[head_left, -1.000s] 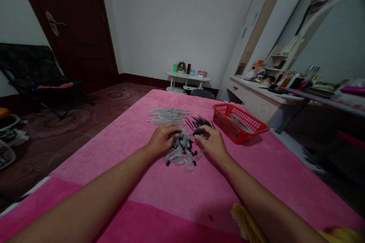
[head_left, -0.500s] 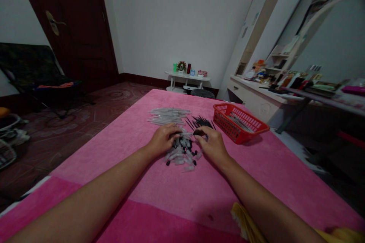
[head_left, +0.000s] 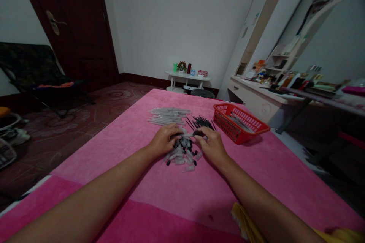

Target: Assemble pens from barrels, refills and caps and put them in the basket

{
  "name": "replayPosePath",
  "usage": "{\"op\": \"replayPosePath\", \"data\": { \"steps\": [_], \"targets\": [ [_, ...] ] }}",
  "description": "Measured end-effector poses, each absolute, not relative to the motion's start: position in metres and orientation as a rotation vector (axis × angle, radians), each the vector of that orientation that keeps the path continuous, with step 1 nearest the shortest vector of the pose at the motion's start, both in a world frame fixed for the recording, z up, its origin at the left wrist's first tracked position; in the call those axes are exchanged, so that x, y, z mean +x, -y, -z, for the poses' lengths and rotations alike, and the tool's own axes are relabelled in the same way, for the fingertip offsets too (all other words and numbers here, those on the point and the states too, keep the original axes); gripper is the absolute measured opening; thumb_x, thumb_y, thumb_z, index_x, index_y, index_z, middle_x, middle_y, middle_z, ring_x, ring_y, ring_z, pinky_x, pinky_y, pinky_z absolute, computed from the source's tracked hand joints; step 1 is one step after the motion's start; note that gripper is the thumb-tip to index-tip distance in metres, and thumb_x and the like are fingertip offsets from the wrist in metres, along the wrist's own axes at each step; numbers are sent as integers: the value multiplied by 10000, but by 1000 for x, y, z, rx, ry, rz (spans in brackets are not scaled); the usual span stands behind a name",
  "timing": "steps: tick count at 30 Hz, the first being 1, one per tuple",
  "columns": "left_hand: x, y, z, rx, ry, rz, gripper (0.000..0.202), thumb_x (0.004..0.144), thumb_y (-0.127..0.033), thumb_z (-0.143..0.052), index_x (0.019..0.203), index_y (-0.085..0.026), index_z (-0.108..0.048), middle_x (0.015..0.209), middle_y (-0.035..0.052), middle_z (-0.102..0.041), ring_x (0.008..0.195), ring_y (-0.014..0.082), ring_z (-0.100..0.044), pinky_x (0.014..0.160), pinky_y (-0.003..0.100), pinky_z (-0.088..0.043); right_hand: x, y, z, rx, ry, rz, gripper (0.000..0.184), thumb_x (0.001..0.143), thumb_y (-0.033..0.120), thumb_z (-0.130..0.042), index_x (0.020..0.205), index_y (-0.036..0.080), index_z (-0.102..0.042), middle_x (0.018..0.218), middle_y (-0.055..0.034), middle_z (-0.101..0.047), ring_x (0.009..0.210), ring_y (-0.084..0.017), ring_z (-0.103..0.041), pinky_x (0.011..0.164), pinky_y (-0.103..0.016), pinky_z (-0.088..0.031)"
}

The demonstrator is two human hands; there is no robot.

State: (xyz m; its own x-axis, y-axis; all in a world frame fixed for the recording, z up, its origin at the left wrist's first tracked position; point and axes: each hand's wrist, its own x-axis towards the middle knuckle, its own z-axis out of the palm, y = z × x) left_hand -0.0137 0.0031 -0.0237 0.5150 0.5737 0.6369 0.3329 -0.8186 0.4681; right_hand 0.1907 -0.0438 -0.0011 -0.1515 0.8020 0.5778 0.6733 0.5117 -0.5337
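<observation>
My left hand [head_left: 165, 139] is closed on one end of a whitish pen barrel [head_left: 187, 134] that lies level between my hands. At its other end my right hand [head_left: 211, 145] pinches with thumb and fingers, and a dark bit shows at the fingertips. Below the barrel lies a heap of clear pen caps [head_left: 179, 161] mixed with small black plugs [head_left: 195, 163]. Just beyond my left hand is a pile of whitish pen barrels [head_left: 168, 115]. Thin black refills [head_left: 202, 122] lie in a bundle beyond my right hand.
A red plastic basket [head_left: 238, 138] with several pens in it stands on the pink cloth [head_left: 159, 197], right of the refills. Yellow fabric [head_left: 246, 222] lies by my right forearm. Farther off are a low white table [head_left: 185, 75], a dressing table [head_left: 256, 98] and a folding chair [head_left: 31, 64].
Both hands keep their grip on the pen barrel and have barely moved. The fingers of my right hand have shifted slightly at its end.
</observation>
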Motion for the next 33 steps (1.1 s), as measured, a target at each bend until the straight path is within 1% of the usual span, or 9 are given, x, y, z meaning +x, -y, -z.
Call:
{"op": "replayPosePath", "data": {
  "steps": [4, 9, 15, 17, 22, 26, 28, 31, 33],
  "targets": [
    [-11, -1, 25, 2463, -748, -1227, 156, 838, -134, -559, 935, -149, -681, 816, 57, -604, 780, 160, -550, 704, 273, -424, 189, 45, 3, -1306, 1913, -155, 128, 839, 190, -510, 752, 183, -603, 758, -40, -652, 729, -170, -590, 668, -260, -398],
    [-7, 2, 26, 2458, -753, -1233, 152, 829, -124, -562, 920, -146, -681, 822, 62, -610, 784, 163, -556, 708, 277, -430, 191, 46, 4, -1487, 1956, -161, 381, 941, 336, -367, 615, 197, -506, 561, -8, -544, 559, -144, -518, 561, -249, -325],
    [-8, -1, 25, 2403, -785, -1276, 152, 828, -137, -567, 927, -140, -682, 807, 60, -614, 774, 165, -563, 705, 279, -435, 191, 44, 4, -1392, 1918, -173, 135, 855, 313, -538, 882, 190, -585, 796, -28, -647, 714, -163, -577, 636, -244, -369],
    [-8, -1, 25, 2404, -785, -1265, 150, 829, -140, -569, 927, -141, -682, 811, 62, -617, 781, 168, -564, 711, 282, -436, 191, 45, 4, -1374, 1938, -179, 116, 858, 293, -528, 840, 192, -581, 766, -19, -642, 706, -159, -577, 639, -240, -368],
    [-8, 0, 26, 2444, -750, -1200, 151, 832, -140, -566, 925, -146, -686, 821, 62, -617, 797, 168, -563, 723, 283, -433, 191, 47, 3, -1519, 1992, -220, 401, 944, 376, -376, 629, 194, -545, 574, -5, -570, 581, -145, -543, 583, -240, -331],
    [-8, 0, 25, 2400, -778, -1241, 153, 838, -154, -564, 933, -146, -684, 817, 61, -621, 786, 167, -564, 718, 286, -435, 192, 48, 1, -1486, 1957, -154, 232, 887, 385, -509, 802, 193, -609, 705, -11, -638, 650, -151, -566, 596, -235, -333],
    [-9, 0, 25, 2399, -778, -1239, 152, 839, -162, -563, 928, -145, -686, 809, 60, -618, 778, 167, -565, 712, 287, -436, 193, 48, 2, -1436, 1961, -132, 190, 874, 355, -533, 812, 193, -611, 733, -12, -647, 668, -150, -568, 600, -231, -335],
    [-9, 0, 25, 2425, -760, -1210, 147, 839, -168, -565, 917, -152, -689, 809, 60, -618, 783, 169, -567, 718, 289, -436, 194, 48, 3, -1442, 2005, -158, 356, 930, 361, -429, 658, 190, -581, 623, -9, -610, 600, -140, -547, 576, -234, -323],
    [-9, -1, 26, 2428, -754, -1203, 145, 837, -170, -568, 915, -159, -689, 815, 60, -622, 790, 171, -570, 722, 291, -436, 194, 47, 3, -1475, 2008, -174, 410, 945, 386, -392, 638, 190, -580, 592, -10, -598, 573, -140, -539, 562, -237, -317]
  ]
}}
